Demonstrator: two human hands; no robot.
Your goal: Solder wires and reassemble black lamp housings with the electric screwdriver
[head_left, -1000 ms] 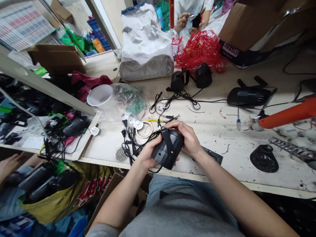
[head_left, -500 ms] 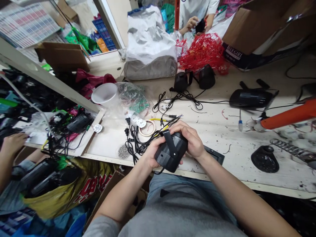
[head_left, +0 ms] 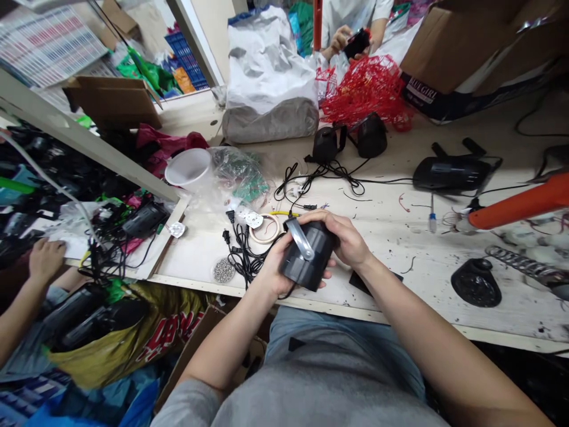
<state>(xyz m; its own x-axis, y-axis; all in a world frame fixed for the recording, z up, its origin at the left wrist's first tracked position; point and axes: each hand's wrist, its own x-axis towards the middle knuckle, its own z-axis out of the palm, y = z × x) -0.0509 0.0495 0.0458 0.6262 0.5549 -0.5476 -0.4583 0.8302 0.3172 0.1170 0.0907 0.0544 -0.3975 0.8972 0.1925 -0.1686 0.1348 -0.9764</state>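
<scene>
One left hand (head_left: 272, 274) and right hand (head_left: 351, 240) clasp the black housing (head_left: 316, 264) between them, its long axis apparently slanting near-left to far-right.

Right of your right hand (head_left: 351, 240), the pale flat tabletop (head_left: 402, 237) gives you room as far as the black teardrop-shaped plastic piece (head_left: 475, 284); farther back, a long orange-red cylinder (head_left: 520, 203) juts in. Just beside your left hand (head_left: 272, 274), tangled black power cords (head_left: 245, 256) and heaped small silver metal pieces (head_left: 223, 270) obstruct you.
</scene>
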